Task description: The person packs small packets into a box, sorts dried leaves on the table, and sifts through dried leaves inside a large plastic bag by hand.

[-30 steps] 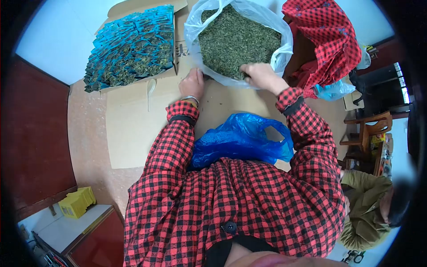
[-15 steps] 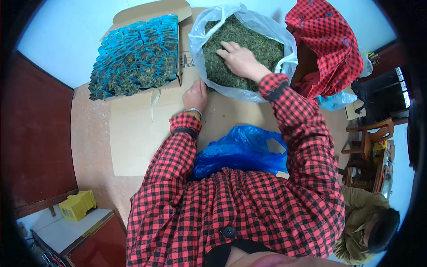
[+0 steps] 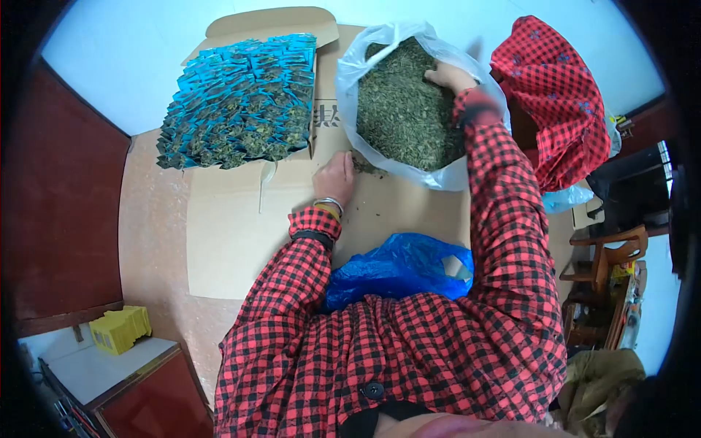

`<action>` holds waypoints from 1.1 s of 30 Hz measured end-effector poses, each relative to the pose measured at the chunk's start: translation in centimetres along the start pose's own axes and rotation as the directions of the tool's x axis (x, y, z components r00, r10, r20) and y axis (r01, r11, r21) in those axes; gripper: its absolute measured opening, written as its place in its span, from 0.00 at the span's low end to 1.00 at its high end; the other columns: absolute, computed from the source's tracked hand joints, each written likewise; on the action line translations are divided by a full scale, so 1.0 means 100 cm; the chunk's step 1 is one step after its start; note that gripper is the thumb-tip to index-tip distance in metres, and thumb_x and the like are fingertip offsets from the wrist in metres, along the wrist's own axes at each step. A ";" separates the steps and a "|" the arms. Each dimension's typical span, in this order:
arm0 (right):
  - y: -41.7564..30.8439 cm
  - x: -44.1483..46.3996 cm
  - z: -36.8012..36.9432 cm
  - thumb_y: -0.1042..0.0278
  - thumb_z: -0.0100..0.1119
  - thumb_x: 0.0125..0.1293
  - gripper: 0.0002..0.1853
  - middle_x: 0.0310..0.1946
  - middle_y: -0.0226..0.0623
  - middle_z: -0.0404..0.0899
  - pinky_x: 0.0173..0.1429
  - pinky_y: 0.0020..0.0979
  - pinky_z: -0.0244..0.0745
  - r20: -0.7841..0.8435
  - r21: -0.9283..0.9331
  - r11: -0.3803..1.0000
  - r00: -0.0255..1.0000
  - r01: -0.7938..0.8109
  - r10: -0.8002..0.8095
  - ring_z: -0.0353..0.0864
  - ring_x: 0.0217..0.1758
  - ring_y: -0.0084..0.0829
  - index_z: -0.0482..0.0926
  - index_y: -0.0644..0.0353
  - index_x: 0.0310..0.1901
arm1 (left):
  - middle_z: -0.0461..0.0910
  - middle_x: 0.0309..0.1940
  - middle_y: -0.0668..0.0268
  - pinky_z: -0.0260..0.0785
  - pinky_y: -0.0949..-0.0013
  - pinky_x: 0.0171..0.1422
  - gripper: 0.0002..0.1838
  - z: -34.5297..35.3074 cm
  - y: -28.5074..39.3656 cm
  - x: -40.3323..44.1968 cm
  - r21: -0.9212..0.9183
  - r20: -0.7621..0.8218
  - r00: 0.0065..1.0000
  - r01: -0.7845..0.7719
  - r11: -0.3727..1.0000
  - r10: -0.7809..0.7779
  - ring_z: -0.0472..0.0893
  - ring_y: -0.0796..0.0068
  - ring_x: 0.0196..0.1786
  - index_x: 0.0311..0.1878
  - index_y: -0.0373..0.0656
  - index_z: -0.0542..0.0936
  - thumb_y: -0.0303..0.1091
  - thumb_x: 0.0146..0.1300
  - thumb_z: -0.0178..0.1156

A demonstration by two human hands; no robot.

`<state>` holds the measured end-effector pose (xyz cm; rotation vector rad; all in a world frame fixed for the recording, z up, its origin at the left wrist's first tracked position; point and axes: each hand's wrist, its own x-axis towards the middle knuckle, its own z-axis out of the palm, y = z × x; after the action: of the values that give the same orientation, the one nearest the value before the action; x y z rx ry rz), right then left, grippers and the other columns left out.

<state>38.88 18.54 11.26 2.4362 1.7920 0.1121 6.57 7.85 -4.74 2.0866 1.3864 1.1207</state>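
Note:
A clear plastic bag [image 3: 349, 109] stands wide open at the top centre, filled with dried, shredded green leaves [image 3: 405, 109]. Inside its right side, my right hand [image 3: 450, 76] lies on the leaves with fingers stretched out, their tips partly hidden; the wrist is blurred. Close to the bag's lower left edge, my left hand [image 3: 334, 177] rests on the cardboard with its fingers closed. Whatever it may hold is hidden. Dark leaf crumbs [image 3: 367, 165] lie beside it.
A cardboard box [image 3: 321, 25] at the upper left holds many blue packets [image 3: 244, 87] of leaves. A pale spoon [image 3: 266, 179] lies below it. A blue plastic bag [image 3: 401, 266] sits near my body, and red checked cloth [image 3: 558, 87] at right. Another person [image 3: 599, 379] is at lower right.
My right hand has moved from the left-middle of the leaves to the bag's right side. My left hand stays closed by the bag. The view has shifted slightly.

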 end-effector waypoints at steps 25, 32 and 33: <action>-0.010 -0.088 -0.015 0.67 0.55 0.61 0.20 0.52 0.45 0.78 0.60 0.35 0.69 -0.084 0.296 0.893 0.941 0.338 -0.328 0.77 0.55 0.40 0.75 0.57 0.56 | 0.79 0.22 0.55 0.70 0.49 0.30 0.14 0.001 -0.001 0.000 0.046 0.008 1.000 0.001 0.999 -0.001 0.79 0.48 0.25 0.32 0.48 0.74 0.45 0.69 0.47; -0.023 -0.064 0.017 0.66 0.56 0.59 0.18 0.49 0.46 0.79 0.58 0.37 0.71 -0.105 0.417 0.849 0.946 0.323 -0.308 0.78 0.53 0.44 0.78 0.55 0.52 | 0.78 0.22 0.52 0.69 0.47 0.31 0.14 -0.001 0.002 0.000 0.008 0.026 0.999 0.041 0.999 -0.042 0.78 0.45 0.27 0.33 0.48 0.75 0.46 0.69 0.47; -0.028 -0.066 0.019 0.65 0.56 0.59 0.17 0.46 0.46 0.81 0.57 0.38 0.71 -0.155 0.459 0.813 0.933 0.359 -0.324 0.78 0.51 0.46 0.80 0.55 0.50 | 0.78 0.22 0.52 0.69 0.47 0.31 0.14 -0.001 0.002 0.000 0.006 0.029 0.999 0.041 0.999 -0.042 0.78 0.45 0.27 0.33 0.48 0.75 0.46 0.69 0.48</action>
<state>34.46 12.94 9.02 2.3529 2.5148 -0.3291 6.63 7.73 -4.51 2.0599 1.4141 1.0677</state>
